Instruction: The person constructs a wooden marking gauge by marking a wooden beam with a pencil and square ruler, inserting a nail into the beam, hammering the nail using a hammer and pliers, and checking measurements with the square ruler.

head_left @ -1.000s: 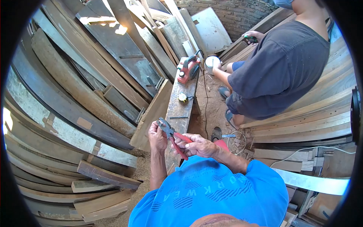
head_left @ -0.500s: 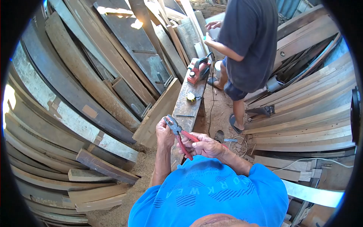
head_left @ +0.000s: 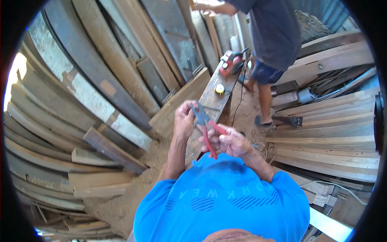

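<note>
Combination pliers (head_left: 200, 117) with red handles are held up in front of my chest, handles spread apart. My left hand (head_left: 184, 119) is closed, with its fingertips at the jaws; whether they also pinch something small I cannot make out. My right hand (head_left: 234, 142) is closed around the right handle, its thumb on top. The other handle slants down toward my blue shirt. Beneath the pliers runs a narrow wooden bench (head_left: 217, 90). On it lie a thin dark bar (head_left: 211, 108), a yellow tape measure (head_left: 219, 88) and a red power planer (head_left: 231, 63).
Another person (head_left: 274, 36) stands beyond the bench, one arm reaching left. Long boards (head_left: 92, 60) lean along the left side, and stacked planks (head_left: 326, 129) line the right. A black cord (head_left: 240, 94) hangs beside the bench. Sawdust covers the floor (head_left: 121, 205).
My view has shifted, so the bench and boards appear displaced. My hands still hold the spread pliers, now higher in view. The other person's arm has moved left, toward the leaning boards.
</note>
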Action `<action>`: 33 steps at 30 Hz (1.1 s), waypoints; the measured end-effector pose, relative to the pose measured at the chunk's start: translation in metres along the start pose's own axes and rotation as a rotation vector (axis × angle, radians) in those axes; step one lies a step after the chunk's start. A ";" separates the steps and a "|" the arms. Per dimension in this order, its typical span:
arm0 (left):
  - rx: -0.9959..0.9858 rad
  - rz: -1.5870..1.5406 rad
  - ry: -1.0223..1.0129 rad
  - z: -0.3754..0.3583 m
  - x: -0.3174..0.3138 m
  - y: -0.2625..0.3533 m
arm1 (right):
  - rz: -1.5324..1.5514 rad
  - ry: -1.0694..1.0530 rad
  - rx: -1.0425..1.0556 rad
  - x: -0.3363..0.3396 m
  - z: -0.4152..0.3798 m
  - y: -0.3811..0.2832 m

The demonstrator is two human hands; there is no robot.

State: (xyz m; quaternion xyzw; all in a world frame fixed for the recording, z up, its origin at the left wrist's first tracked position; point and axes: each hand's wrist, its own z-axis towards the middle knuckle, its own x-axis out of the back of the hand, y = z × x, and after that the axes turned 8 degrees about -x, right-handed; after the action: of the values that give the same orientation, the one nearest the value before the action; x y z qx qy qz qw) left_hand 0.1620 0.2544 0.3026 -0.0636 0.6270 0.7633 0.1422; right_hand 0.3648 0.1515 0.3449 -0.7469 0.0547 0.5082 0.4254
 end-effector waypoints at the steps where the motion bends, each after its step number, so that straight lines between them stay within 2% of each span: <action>1: 0.024 -0.050 0.005 -0.006 0.001 0.004 | 0.019 -0.001 -0.008 -0.002 -0.001 0.002; 6: 0.005 -0.184 0.004 -0.009 0.003 0.014 | 0.031 -0.025 0.002 -0.010 0.004 0.004; 19: -0.010 -0.184 -0.085 -0.015 0.017 0.020 | 0.030 -0.051 0.002 -0.017 0.005 0.009; 25: -0.045 -0.087 -0.201 -0.012 0.015 0.026 | 0.099 -0.101 0.002 -0.010 0.004 0.010; 29: 0.011 -0.091 -0.283 -0.008 0.017 0.031 | 0.185 -0.154 -0.022 -0.002 0.002 0.016; 33: -0.009 -0.070 -0.297 -0.008 0.018 0.032 | 0.147 -0.077 -0.034 0.000 0.001 0.018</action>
State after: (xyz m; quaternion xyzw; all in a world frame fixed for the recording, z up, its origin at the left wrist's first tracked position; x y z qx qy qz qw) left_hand 0.1345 0.2435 0.3255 0.0273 0.5932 0.7615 0.2596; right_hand 0.3549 0.1412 0.3340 -0.7277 0.0843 0.5674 0.3761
